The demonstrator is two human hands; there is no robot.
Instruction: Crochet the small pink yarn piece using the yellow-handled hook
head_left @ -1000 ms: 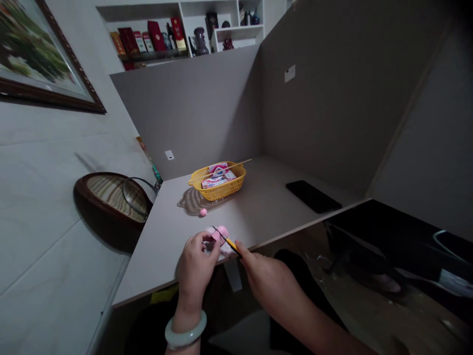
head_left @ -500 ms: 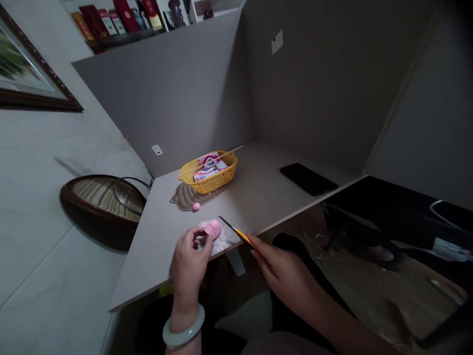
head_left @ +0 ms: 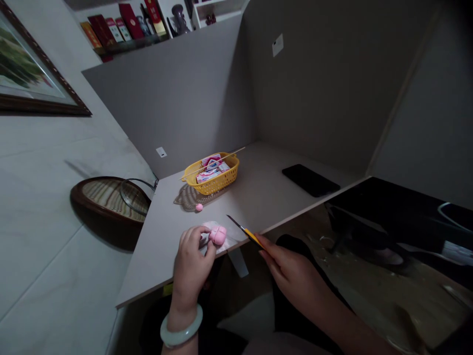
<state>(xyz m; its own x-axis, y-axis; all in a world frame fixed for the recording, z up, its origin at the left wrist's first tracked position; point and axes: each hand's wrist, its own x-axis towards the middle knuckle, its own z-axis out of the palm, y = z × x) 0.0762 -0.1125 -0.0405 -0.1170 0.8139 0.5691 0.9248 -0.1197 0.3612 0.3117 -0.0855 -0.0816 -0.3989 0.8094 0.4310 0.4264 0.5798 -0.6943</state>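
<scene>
A pink carved piece [head_left: 218, 235], rounded with grooves cut in it, is pinched between the thumb and fingers of my left hand [head_left: 192, 256]. It is held over a whitish sheet [head_left: 211, 225] near the desk's front edge; pale bits show around it. My right hand [head_left: 283, 261] is wrapped round a yellow and black craft knife [head_left: 252, 236]. The thin dark blade points up and left, apart from the pink piece. A small pink ball [head_left: 199, 207] lies farther back on the desk. My left wrist wears a pale green bangle.
A yellow basket [head_left: 212, 185] with pink and white packets [head_left: 211, 173] and a thin stick [head_left: 232, 154] across it stands behind. A black phone [head_left: 310, 180] lies at the right. Grey panels enclose the desk [head_left: 148, 256]. A brown oval object [head_left: 107, 212] is at the left.
The pink piece has been turned in my left hand, so its rounded grooved side shows. The knife stays to its right. The whole view has shifted slightly.
</scene>
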